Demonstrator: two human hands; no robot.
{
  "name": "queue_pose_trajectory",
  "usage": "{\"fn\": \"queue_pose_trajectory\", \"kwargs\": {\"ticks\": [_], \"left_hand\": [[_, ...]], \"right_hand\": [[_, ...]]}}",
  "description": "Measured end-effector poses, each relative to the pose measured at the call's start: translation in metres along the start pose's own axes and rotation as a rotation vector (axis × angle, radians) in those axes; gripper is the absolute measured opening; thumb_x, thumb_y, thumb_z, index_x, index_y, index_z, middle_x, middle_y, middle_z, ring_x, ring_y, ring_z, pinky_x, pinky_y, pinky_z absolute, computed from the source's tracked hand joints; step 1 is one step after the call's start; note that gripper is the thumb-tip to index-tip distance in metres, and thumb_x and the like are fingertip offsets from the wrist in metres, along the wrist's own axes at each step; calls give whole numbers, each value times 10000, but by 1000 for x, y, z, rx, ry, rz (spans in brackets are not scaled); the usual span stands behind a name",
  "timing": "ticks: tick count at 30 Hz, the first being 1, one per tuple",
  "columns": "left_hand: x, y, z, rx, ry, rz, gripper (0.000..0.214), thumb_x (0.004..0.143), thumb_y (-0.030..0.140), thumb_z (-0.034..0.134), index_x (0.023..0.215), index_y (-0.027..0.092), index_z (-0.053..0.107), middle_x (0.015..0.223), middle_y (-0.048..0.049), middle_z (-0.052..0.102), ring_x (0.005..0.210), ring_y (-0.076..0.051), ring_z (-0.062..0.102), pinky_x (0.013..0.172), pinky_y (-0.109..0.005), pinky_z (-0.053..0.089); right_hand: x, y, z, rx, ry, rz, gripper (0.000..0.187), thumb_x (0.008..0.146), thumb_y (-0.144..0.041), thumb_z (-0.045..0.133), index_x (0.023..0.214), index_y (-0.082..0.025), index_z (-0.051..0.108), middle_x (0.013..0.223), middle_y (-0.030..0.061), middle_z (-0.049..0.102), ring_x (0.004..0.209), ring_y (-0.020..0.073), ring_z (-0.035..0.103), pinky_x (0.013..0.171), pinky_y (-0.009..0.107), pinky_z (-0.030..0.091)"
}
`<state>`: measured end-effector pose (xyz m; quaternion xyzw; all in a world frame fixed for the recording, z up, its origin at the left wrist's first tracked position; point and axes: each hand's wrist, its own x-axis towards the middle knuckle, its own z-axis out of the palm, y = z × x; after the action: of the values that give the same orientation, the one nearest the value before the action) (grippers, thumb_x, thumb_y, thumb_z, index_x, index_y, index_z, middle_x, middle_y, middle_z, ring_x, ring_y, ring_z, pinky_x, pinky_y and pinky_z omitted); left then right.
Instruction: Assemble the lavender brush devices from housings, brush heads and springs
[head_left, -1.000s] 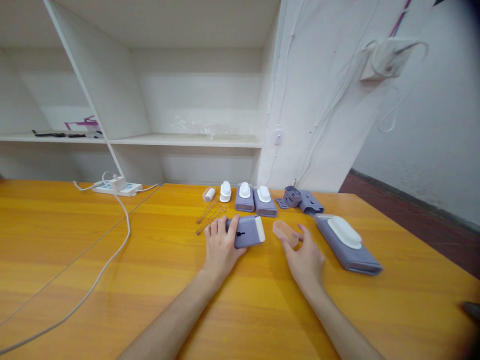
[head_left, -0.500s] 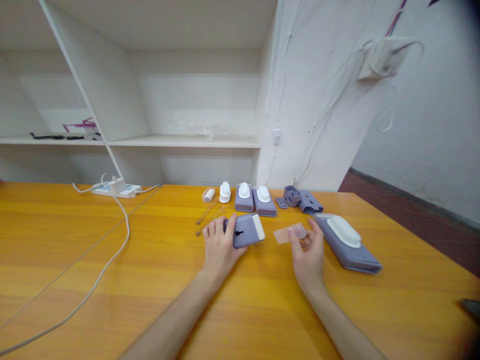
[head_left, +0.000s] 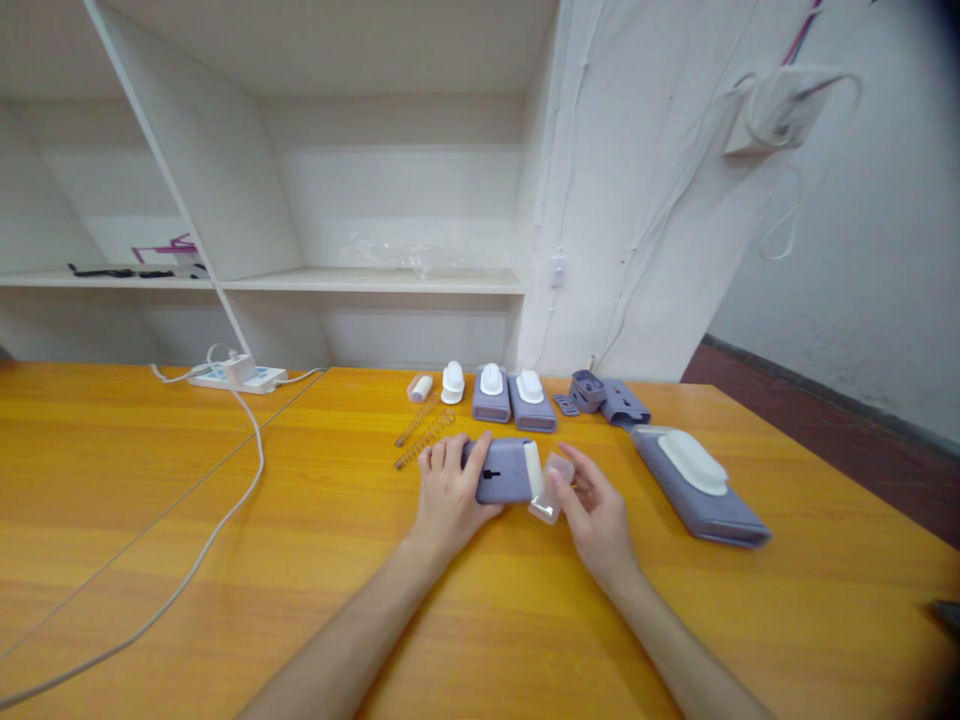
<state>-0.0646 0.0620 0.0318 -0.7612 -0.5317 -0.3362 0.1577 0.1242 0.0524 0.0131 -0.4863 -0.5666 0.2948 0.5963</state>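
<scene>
My left hand [head_left: 452,492] is wrapped round a purple-grey plastic housing [head_left: 507,474] with a dark slot in its face and a white end piece [head_left: 533,469] on its right side. Between the thumb and fingers of my right hand [head_left: 600,515] is a clear plastic cover [head_left: 551,489], tilted and right beside the white end. Whether cover and end piece touch I cannot tell. Two coil springs [head_left: 425,440] lie beyond my left hand. To the right of my right hand rests a larger purple-grey housing [head_left: 701,490] with a white oval part on top.
Along the back stand a small clear-and-white piece [head_left: 420,388], a white knob-like part [head_left: 453,383], two housings with white tops [head_left: 491,394] and loose purple-grey parts [head_left: 587,391]. A power strip [head_left: 238,376] sits at back left, its cable [head_left: 244,495] running across the table.
My right hand has moved left, bringing the clear cover from apart to beside the housing's white end; the cover has turned. My left hand still holds the housing, now turned slightly.
</scene>
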Motion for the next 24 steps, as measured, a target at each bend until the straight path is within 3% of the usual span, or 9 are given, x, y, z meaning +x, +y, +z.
{"fn": "queue_pose_trajectory", "kwargs": {"ticks": [7, 18, 21, 24], "left_hand": [[-2, -3, 1, -78, -70, 160, 742, 639, 400, 699, 1315, 249, 434, 1192, -121, 493, 1083, -297, 430, 934, -449, 277], [-3, -3, 0, -103, -47, 182, 712, 652, 439, 664, 1300, 228, 461, 1133, -123, 525, 1031, -293, 456, 924, -451, 280], [-4, -4, 0, -99, -41, 191, 701, 668, 464, 640, 1301, 221, 461, 1127, -123, 529, 1021, -289, 462, 914, -443, 288], [-4, -4, 1, -93, -30, 190, 690, 684, 497, 617, 1296, 217, 467, 1127, -125, 529, 1021, -290, 465, 914, -447, 287]], "right_hand": [[-5, -1, 3, -7, 17, -40, 419, 822, -387, 568, 1183, -180, 521, 1119, 119, 625, 941, 231, 622, 820, 377, 507], [-7, 0, 12, 51, -79, -2, 401, 847, -425, 509, 1179, -206, 461, 1133, 103, 612, 1007, 219, 605, 834, 346, 507], [-9, -2, 13, -33, -120, -13, 481, 847, -398, 514, 1275, -209, 403, 1223, 106, 564, 1090, 227, 564, 916, 374, 462], [-11, -6, 12, -121, -165, -48, 676, 825, -364, 552, 1404, -205, 241, 1319, 117, 487, 1198, 237, 482, 992, 401, 395]]}}
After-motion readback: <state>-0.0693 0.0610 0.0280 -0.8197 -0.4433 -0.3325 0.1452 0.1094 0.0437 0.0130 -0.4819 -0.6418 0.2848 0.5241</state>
